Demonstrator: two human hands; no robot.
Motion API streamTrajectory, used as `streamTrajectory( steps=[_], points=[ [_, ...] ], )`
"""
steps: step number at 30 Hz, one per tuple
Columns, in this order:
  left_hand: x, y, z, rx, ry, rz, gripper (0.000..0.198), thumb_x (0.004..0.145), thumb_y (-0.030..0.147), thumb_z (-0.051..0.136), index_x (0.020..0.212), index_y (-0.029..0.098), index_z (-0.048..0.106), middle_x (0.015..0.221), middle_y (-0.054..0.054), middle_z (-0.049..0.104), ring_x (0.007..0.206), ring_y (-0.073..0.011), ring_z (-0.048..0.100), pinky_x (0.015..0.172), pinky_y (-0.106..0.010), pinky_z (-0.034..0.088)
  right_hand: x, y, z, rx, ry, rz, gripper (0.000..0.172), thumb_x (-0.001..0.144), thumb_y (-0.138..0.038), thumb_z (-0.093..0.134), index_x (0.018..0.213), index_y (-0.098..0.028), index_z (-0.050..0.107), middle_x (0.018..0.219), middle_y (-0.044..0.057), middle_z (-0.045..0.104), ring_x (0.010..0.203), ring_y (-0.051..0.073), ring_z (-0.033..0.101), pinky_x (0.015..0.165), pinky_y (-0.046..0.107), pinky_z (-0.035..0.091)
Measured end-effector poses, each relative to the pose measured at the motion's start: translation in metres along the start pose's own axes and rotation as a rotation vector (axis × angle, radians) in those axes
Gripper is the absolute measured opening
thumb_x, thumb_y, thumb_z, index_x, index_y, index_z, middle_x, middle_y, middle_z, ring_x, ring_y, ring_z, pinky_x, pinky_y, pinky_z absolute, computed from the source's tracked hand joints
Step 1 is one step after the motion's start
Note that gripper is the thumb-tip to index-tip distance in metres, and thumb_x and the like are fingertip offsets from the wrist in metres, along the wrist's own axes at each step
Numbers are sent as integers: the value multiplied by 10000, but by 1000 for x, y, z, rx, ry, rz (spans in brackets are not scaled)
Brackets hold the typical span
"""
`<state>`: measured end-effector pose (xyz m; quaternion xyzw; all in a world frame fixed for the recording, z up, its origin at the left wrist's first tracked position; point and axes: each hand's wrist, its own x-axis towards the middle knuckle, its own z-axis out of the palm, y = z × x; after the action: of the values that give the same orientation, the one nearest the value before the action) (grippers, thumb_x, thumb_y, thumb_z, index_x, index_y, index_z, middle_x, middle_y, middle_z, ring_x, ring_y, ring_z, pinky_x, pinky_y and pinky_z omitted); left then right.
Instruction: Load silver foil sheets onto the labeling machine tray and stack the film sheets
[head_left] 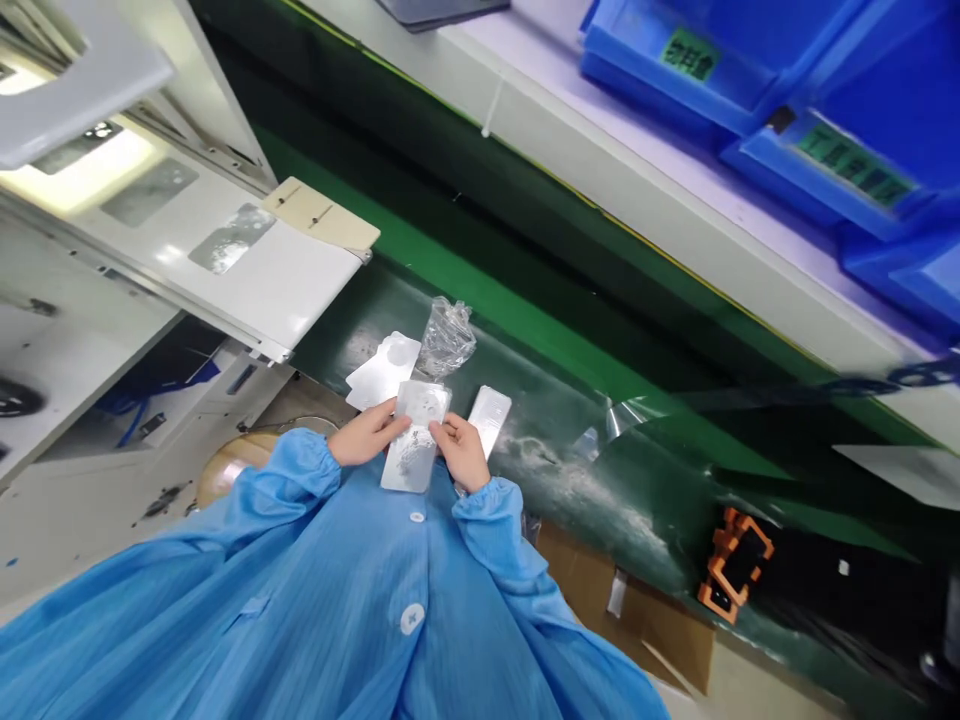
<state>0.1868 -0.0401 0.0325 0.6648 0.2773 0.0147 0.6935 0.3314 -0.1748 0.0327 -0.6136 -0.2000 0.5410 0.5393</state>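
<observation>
My left hand (pixel 369 434) and my right hand (pixel 462 452) hold a phone-sized, greyish see-through panel (pixel 411 462) upright in front of my blue coat. Thumbs and fingers pinch it at its left and right edges. A round mark and dark print show on its upper half. Just past my left hand, a fanned pile of white phone-shaped sheets (pixel 386 370) lies on the green bench. Beside that pile sits a crumpled clear plastic bag (pixel 448 338). A stack of pale panels (pixel 491 412) lies behind my right hand, partly hidden by it.
On the left, a white machine tray (pixel 300 290) carries similar phone-shaped panels (pixel 232 238) by a lit area. A white shelf (pixel 540 100) with blue bins (pixel 697 60) runs above the green bench (pixel 555 480). An orange-and-black object (pixel 735 565) and a cardboard box (pixel 660 635) are at right.
</observation>
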Motion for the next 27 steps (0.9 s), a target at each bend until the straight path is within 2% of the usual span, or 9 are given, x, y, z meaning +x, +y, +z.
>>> streamTrajectory(
  steps=[6, 9, 11, 13, 17, 20, 23, 27],
  points=[
    [-42, -13, -7, 94, -131, -14, 379, 927, 456, 485, 1160, 168, 566, 564, 39, 577, 486, -153, 530, 465, -226, 373, -6, 0, 10, -120, -172, 91, 439, 786, -559, 671, 1003, -178, 672, 832, 42, 717, 724, 184, 660, 599, 257, 497],
    [-56, -14, -10, 180, -97, 10, 311, 919, 452, 500, 1027, 185, 616, 513, 56, 537, 455, -140, 478, 473, -231, 338, -7, -9, 12, -175, -269, 131, 447, 794, -564, 659, 1002, -168, 681, 825, 42, 716, 690, 177, 647, 580, 256, 489],
    [-61, -12, -15, 232, -92, 47, 285, 913, 439, 519, 1006, 195, 633, 556, 47, 578, 499, -147, 513, 531, -237, 369, -4, -25, 12, -219, -365, 141, 432, 792, -540, 672, 1002, -163, 685, 814, 42, 709, 676, 173, 635, 594, 265, 497],
    [-62, -8, -20, 249, -100, 79, 260, 907, 415, 540, 1019, 203, 640, 657, 24, 648, 577, -163, 577, 593, -244, 400, 5, -48, 12, -256, -371, 88, 407, 778, -500, 700, 1020, -174, 674, 822, 34, 697, 701, 173, 633, 628, 273, 514],
    [-59, -3, -32, 267, -67, 100, 222, 897, 395, 558, 982, 211, 649, 738, 0, 669, 645, -181, 606, 608, -248, 404, 33, -94, 15, -388, -176, -159, 254, 795, -426, 697, 879, -191, 652, 786, 17, 649, 715, 157, 611, 646, 255, 505],
    [-56, -2, -42, 241, -12, 121, 239, 871, 393, 592, 1012, 211, 656, 725, -4, 654, 631, -183, 590, 583, -247, 402, 56, -119, 23, -593, -254, -220, 217, 846, -405, 638, 810, -192, 631, 692, 0, 615, 645, 144, 586, 608, 249, 476],
    [-56, -2, -53, 200, 70, 126, 313, 842, 392, 620, 1094, 206, 633, 712, -3, 644, 612, -183, 584, 558, -244, 409, 74, -137, 37, -787, -338, -296, 177, 871, -374, 606, 914, -203, 620, 721, -4, 637, 654, 144, 592, 635, 260, 475],
    [-65, -8, -71, 60, 208, 134, 485, 790, 402, 680, 1229, 223, 578, 771, -5, 669, 648, -192, 610, 587, -245, 462, 101, -157, 65, -930, -364, -428, 162, 876, -333, 596, 994, -221, 600, 744, -5, 652, 668, 149, 592, 686, 281, 476]
  ],
)
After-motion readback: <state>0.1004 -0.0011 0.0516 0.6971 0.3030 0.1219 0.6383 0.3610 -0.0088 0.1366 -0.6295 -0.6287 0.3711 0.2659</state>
